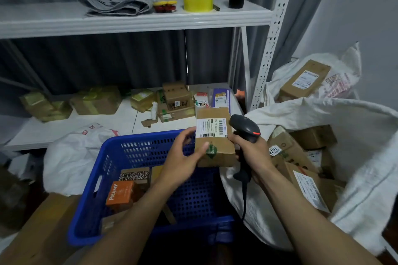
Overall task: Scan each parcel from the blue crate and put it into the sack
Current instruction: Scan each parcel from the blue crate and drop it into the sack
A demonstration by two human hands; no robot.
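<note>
Above blue crate (137, 136): left hand (183, 158) fingers pinch parcel (216, 146); right hand (255, 154) fingers curled round scanner (245, 128).

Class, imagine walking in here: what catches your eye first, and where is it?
The blue crate in the lower middle stands out, an orange box inside it. Above it the left hand holds a cardboard parcel, label showing, beside the black scanner gripped by the right hand. A white sack of parcels gapes at right.
</note>
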